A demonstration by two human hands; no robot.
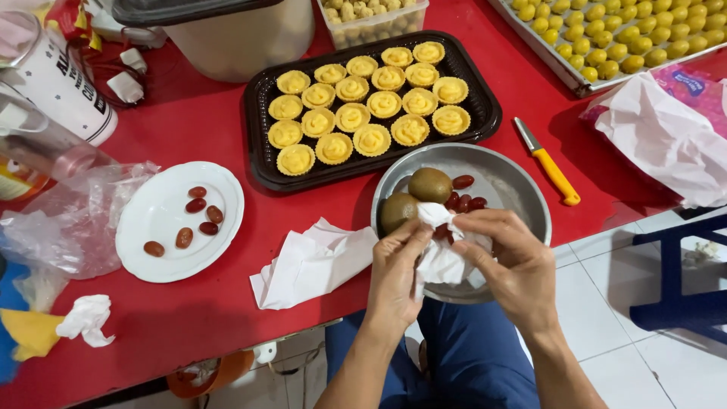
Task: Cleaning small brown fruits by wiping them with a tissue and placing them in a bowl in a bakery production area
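Note:
Both hands hold one crumpled white tissue (441,257) over the near rim of a round metal bowl (506,185). My left hand (394,276) pinches the tissue from the left, my right hand (509,265) from the right. What the tissue wraps is hidden. The bowl holds two brown kiwis (429,184) and several dark red grapes (463,198). A white plate (163,238) at left carries several more red grapes (195,204).
A black tray (257,155) of yellow tart shells sits behind the bowl. An orange-handled knife (551,170) lies to the right. A loose tissue (310,265) lies left of the bowl. A metal tray of yellow pastry balls (613,38), plastic bags and containers ring the red table.

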